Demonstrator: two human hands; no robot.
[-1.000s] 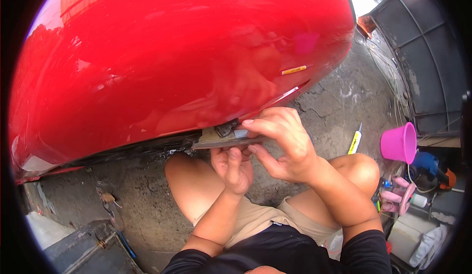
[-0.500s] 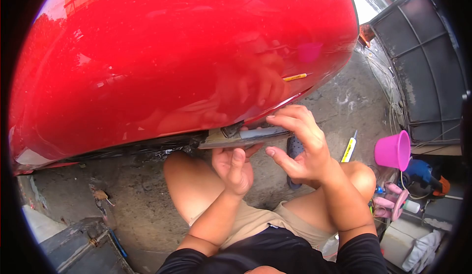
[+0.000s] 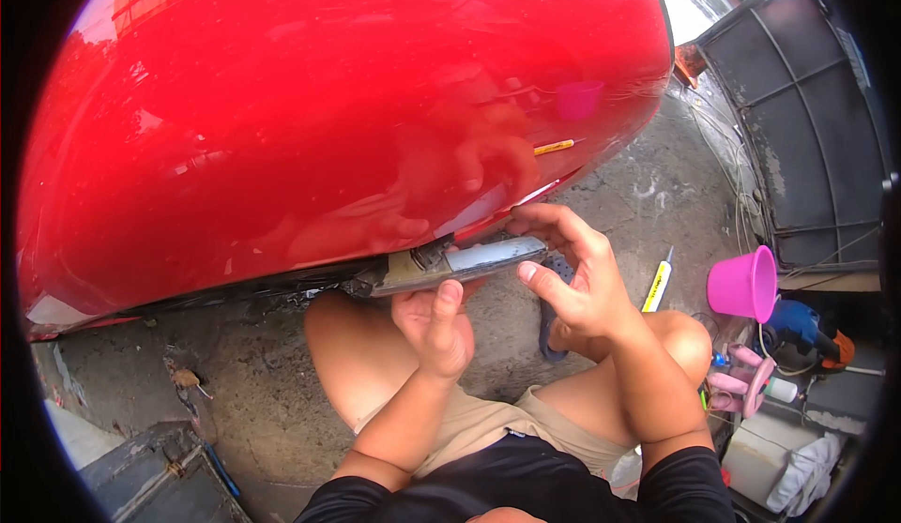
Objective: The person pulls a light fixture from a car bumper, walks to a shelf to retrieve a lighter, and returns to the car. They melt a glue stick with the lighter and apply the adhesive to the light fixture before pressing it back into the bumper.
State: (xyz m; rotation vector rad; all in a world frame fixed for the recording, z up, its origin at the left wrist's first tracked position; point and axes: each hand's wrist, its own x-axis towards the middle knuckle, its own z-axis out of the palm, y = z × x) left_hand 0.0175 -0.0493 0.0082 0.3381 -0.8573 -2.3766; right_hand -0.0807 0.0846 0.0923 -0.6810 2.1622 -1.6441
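A glossy red car body panel (image 3: 310,120) fills the upper left. Along its lower edge runs a dark trim part, ending in a flat piece with a pale grey strip (image 3: 496,254). My left hand (image 3: 437,328) supports this piece from below, its thumb up and its other fingers partly hidden underneath. At the piece's right end, my right hand (image 3: 577,274) is spread, thumb and fingers apart around the end. The thumb tip is close to the edge; whether it touches is unclear.
A yellow and white tube (image 3: 658,285) lies on the concrete ground (image 3: 648,195) beyond my right knee. Further right are a pink bucket (image 3: 742,284), a blue power tool (image 3: 794,324) and a pink stool-like object (image 3: 741,380). A dark panel (image 3: 807,120) stands at the upper right.
The trim end with the pale strip shows more fully and sits slightly lower. My right thumb has come closer to its edge. The whole view has shifted a little.
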